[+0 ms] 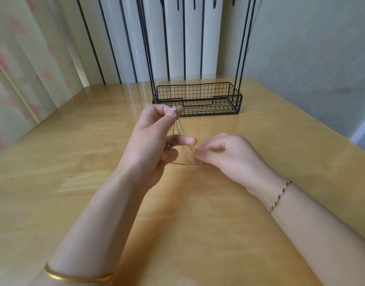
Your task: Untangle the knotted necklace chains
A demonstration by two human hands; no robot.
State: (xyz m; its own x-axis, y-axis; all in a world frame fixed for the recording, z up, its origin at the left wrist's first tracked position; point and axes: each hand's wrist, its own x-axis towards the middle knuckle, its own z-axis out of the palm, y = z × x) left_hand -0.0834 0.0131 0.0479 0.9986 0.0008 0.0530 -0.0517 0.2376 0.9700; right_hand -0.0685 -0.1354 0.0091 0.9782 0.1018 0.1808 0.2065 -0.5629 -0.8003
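Head view: our left hand (pixel 154 139) is raised above the wooden table (pixel 74 182), thumb and forefinger pinching a small silver piece with the necklace chains (pixel 178 129) hanging from it. Just to the right and lower, our right hand (pixel 229 157) pinches the thin strands with curled fingertips. A black wire basket (pixel 198 98) stands at the far side.

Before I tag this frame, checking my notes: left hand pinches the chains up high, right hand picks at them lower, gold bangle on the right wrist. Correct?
Not quite. The head view shows the gold bangle on the left forearm; the right wrist wears a braided cord bracelet. The rest stands.
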